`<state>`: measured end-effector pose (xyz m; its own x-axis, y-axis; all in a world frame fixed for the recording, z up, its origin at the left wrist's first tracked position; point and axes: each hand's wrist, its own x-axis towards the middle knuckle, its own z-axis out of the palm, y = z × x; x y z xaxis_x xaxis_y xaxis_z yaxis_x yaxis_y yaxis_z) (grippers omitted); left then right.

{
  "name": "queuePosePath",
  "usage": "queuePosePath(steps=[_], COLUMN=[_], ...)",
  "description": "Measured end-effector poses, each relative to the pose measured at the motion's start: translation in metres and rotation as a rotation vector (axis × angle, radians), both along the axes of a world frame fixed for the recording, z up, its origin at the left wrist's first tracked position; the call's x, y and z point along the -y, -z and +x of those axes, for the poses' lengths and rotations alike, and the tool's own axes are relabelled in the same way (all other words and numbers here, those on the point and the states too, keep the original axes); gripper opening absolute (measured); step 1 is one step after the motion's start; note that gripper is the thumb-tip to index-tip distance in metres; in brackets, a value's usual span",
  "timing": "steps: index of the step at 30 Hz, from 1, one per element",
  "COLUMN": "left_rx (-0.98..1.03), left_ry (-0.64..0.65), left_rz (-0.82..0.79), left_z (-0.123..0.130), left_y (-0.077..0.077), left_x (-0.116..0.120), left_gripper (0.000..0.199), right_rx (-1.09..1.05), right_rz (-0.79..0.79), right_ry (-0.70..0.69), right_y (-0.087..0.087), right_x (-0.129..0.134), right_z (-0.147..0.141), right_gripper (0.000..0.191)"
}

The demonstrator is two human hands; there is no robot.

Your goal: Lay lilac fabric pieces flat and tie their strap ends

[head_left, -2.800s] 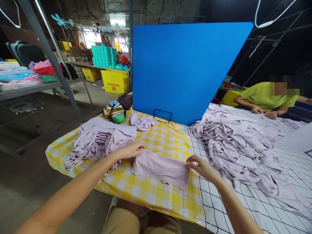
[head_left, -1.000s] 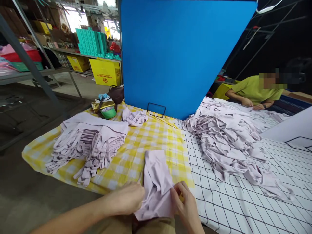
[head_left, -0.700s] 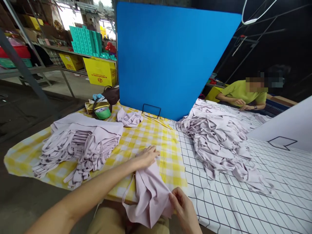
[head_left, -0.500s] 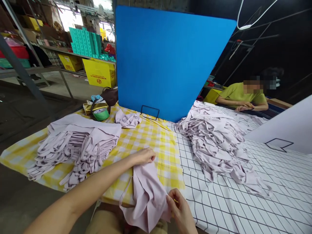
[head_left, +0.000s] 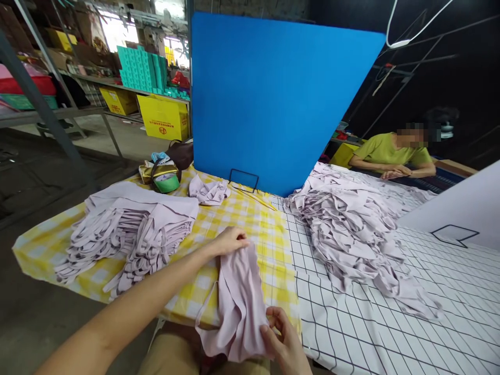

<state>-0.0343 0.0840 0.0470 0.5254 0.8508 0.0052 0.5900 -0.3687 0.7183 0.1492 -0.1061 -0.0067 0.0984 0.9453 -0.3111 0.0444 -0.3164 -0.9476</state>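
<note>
A pale lilac strappy garment [head_left: 242,299] hangs over the front edge of the yellow-checked cloth, its lower part in folds above my lap. My left hand [head_left: 231,240] reaches across and grips its far end, fingers closed. Near the table edge, my right hand [head_left: 282,333] pinches the garment's right side between thumb and fingers. A thin strap loops out to the left of the fabric. To the left lies a neat stack of matching garments [head_left: 142,200], their straps hanging down in loops. A small crumpled lilac piece [head_left: 209,190] rests farther back.
A large loose heap of lilac garments [head_left: 351,229] covers part of the white grid cloth [head_left: 344,333]. Behind the table stands a blue panel [head_left: 281,99] on a wire foot. Green tape [head_left: 167,182] sits at back left. A co-worker [head_left: 390,151] leans on the far right side.
The garment is drawn straighter between my hands, with its far end lifted a little. My left hand has moved slightly up the cloth. The whole view has shifted slightly.
</note>
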Motion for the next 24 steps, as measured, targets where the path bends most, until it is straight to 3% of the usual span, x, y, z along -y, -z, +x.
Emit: queuePosePath(steps=[3, 6, 10, 13, 18, 21, 24], left_rx=[0.204, 0.340, 0.386, 0.427, 0.452, 0.561, 0.714], left_ry=[-0.012, -0.045, -0.153, -0.269, -0.471, -0.539, -0.573], left_rz=[-0.025, 0.023, 0.288, 0.495, 0.772, 0.808, 0.741], left_z=[-0.011, -0.022, -0.038, -0.051, -0.066, -0.073, -0.080], left_y=[-0.031, -0.066, -0.106, -0.126, -0.147, -0.153, -0.154], left_x=[0.004, 0.012, 0.026, 0.034, 0.049, 0.054, 0.057], left_gripper=[0.022, 0.018, 0.016, 0.015, 0.018, 0.019, 0.016], right_rx=[0.062, 0.274, 0.629, 0.777, 1.033, 1.164, 1.222], right_rz=[0.019, 0.057, 0.263, 0.447, 0.772, 0.989, 1.101], right_ry=[-0.232, -0.415, -0.292, -0.209, -0.143, -0.085, -0.095], right_y=[-0.001, -0.003, -0.024, -0.067, -0.160, -0.203, -0.228], right_x=[0.003, 0.003, -0.006, -0.021, -0.037, -0.037, -0.035], right_z=[0.001, 0.005, 0.020, 0.039, 0.055, 0.049, 0.045], right_gripper=[0.035, 0.036, 0.034, 0.035, 0.034, 0.028, 0.027])
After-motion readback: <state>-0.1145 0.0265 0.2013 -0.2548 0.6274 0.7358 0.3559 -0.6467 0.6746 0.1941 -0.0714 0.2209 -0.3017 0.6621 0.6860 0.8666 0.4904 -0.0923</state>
